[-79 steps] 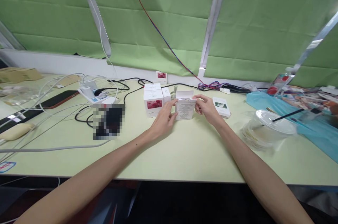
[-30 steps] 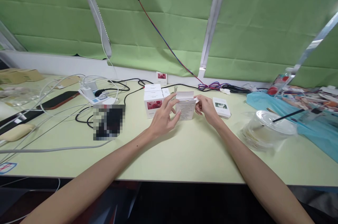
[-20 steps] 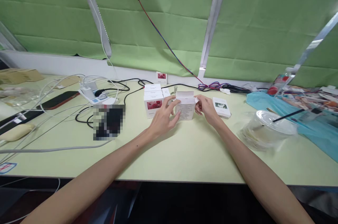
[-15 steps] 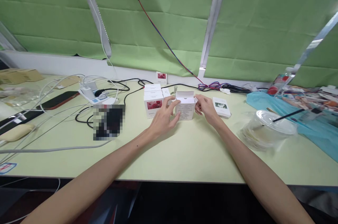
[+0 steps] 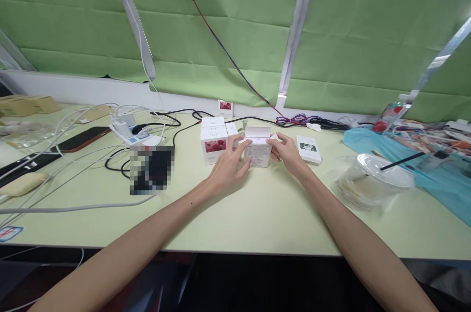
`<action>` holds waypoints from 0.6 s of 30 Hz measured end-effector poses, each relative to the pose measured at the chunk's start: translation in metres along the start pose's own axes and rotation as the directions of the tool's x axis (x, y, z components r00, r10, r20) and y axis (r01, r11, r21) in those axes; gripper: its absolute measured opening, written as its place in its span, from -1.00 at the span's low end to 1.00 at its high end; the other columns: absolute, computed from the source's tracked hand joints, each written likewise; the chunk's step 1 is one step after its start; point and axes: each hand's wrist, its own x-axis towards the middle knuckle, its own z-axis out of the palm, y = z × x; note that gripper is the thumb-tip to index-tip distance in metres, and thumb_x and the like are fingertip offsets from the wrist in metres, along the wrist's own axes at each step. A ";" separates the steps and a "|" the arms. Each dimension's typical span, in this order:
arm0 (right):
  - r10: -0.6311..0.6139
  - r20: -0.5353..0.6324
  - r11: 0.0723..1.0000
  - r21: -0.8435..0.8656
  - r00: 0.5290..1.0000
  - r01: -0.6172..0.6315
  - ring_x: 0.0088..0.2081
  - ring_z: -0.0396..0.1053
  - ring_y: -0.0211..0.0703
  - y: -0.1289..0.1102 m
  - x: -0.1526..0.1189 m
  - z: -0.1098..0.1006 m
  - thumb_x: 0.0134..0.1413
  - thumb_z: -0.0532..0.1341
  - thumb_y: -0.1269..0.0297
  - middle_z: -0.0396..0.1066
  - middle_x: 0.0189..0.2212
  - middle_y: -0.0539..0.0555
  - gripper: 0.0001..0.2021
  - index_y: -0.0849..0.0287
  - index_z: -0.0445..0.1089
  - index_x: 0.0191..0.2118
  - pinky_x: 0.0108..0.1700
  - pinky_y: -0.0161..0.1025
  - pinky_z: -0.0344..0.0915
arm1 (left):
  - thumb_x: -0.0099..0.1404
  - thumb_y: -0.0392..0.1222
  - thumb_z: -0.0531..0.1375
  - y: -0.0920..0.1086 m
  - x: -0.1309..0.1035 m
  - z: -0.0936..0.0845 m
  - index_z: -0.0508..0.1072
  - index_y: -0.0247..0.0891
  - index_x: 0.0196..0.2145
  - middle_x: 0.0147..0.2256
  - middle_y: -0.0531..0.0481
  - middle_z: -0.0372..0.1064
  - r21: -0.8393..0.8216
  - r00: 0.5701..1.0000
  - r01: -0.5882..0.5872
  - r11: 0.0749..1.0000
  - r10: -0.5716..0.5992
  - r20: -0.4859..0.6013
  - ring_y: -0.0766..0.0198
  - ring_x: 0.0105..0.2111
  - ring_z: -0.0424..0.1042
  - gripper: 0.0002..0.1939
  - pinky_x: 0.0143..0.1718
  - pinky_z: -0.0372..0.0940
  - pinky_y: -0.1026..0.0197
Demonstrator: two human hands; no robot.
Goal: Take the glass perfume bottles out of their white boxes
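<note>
A small white cardboard box stands upright on the table, its printed side facing me and its top flap raised at the back. My left hand grips the box's left side, with a finger at the top front edge. At the upper right corner, my right hand has its fingers closed on the box near a small side flap. Close by on the left are white boxes with a red flower picture. To the right lies a flat white box with a dark green picture.
A power strip with plugs and cables and a pixelated dark patch are at left. On the right are a lidded plastic cup with a black straw and blue plastic sheeting. A small picture card leans at the back.
My right hand has shifted slightly left, its thumb now at the box's top front edge. The opening under the raised flap looks narrower. My left hand stays nearly in place.
</note>
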 end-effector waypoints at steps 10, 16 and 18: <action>0.072 0.025 0.992 0.106 0.997 -0.074 -0.72 -0.12 -0.44 -0.007 -0.004 0.003 -0.14 0.35 0.21 -0.04 -0.79 -0.25 -0.77 0.13 0.29 -0.41 -0.67 -0.40 -0.15 | 0.35 -0.24 0.14 0.000 0.000 0.000 0.24 -0.13 0.18 0.18 -0.20 0.07 -0.012 1.000 0.010 1.000 -0.010 0.004 0.38 -0.38 0.37 -0.54 -0.43 0.40 0.23; 0.092 0.031 0.989 0.115 0.995 -0.095 -0.71 -0.11 -0.44 -0.008 -0.005 0.004 -0.17 0.36 0.21 -0.04 -0.77 -0.25 -0.76 0.13 0.29 -0.41 -0.67 -0.40 -0.16 | 0.34 -0.25 0.14 0.000 0.000 0.000 0.25 -0.13 0.18 0.19 -0.21 0.05 -0.025 1.000 0.008 1.000 -0.008 0.000 0.37 -0.36 0.38 -0.55 -0.43 0.41 0.23; 0.093 0.031 0.988 0.117 0.995 -0.096 -0.71 -0.11 -0.44 -0.008 -0.005 0.004 -0.17 0.36 0.21 -0.05 -0.77 -0.25 -0.75 0.13 0.28 -0.40 -0.66 -0.40 -0.17 | 0.34 -0.25 0.13 0.000 0.001 0.000 0.25 -0.15 0.17 0.19 -0.21 0.05 -0.025 1.000 0.007 1.000 -0.007 -0.002 0.37 -0.36 0.38 -0.55 -0.43 0.42 0.22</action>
